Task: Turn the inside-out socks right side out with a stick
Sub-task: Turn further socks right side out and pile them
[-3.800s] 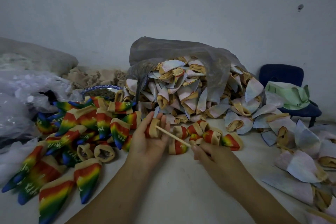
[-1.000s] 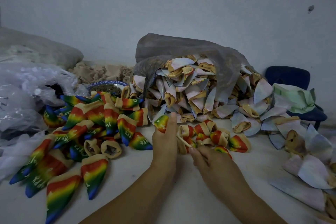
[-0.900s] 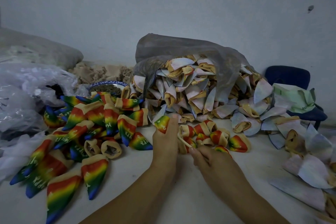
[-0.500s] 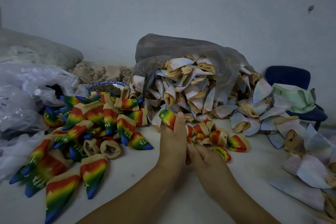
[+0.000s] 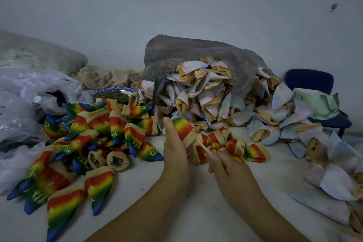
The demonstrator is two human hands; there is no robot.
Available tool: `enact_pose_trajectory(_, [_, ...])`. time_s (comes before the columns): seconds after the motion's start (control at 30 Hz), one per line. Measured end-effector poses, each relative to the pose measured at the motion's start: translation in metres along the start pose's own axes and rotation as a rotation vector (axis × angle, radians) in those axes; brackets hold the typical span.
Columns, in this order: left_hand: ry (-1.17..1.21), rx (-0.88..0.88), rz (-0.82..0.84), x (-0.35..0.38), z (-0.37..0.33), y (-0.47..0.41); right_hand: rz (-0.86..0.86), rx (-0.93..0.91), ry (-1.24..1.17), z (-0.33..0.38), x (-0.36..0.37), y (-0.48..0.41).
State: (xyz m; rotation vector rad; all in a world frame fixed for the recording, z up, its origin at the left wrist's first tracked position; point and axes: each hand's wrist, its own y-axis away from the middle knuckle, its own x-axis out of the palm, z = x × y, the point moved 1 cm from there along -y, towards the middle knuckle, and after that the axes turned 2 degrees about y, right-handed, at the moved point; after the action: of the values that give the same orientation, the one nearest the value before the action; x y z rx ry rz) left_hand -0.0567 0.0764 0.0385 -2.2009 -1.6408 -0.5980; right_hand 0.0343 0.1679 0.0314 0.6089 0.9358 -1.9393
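My left hand (image 5: 175, 149) grips a small rainbow sock (image 5: 183, 128) with a tan cuff, its coloured tip pointing up and left. A thin pale stick (image 5: 202, 144) runs from the sock's cuff down to my right hand (image 5: 225, 165), which pinches its lower end. Several partly turned rainbow socks (image 5: 235, 146) lie just behind my hands. To the left spreads a pile of finished rainbow socks (image 5: 94, 139). Behind, a heap of pale inside-out socks (image 5: 206, 100) spills from a grey plastic bag (image 5: 196, 49).
Clear plastic bags (image 5: 25, 104) fill the far left. A blue-rimmed bowl (image 5: 114, 92) stands behind the rainbow pile. More pale socks (image 5: 334, 173) lie at the right. A blue chair (image 5: 318, 92) with green cloth stands by the wall.
The sock has gone from a bunched tan roll to rainbow side out. The stick went deep into it as my hands met, and now my right hand has drawn back, baring the stick again.
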Motion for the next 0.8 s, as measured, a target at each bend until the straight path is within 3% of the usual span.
enact_pose_trajectory(0.27, [0.167,-0.342,0.196,-0.005,-0.004,-0.008,-0.024,-0.139,0.075,-0.009,-0.011,-0.003])
enact_pose_trajectory(0.5, [0.25,-0.339,0.174,-0.003,0.0,-0.009,-0.002,-0.121,0.097,-0.015,-0.017,-0.004])
enact_pose_trajectory(0.63, [0.412,-0.365,0.273,-0.004,-0.005,-0.01,-0.017,-0.092,0.13,-0.019,-0.019,-0.004])
enact_pose_trajectory(0.8, [0.534,-0.402,0.282,-0.006,-0.007,-0.01,-0.013,-0.109,0.121,-0.019,-0.021,-0.005])
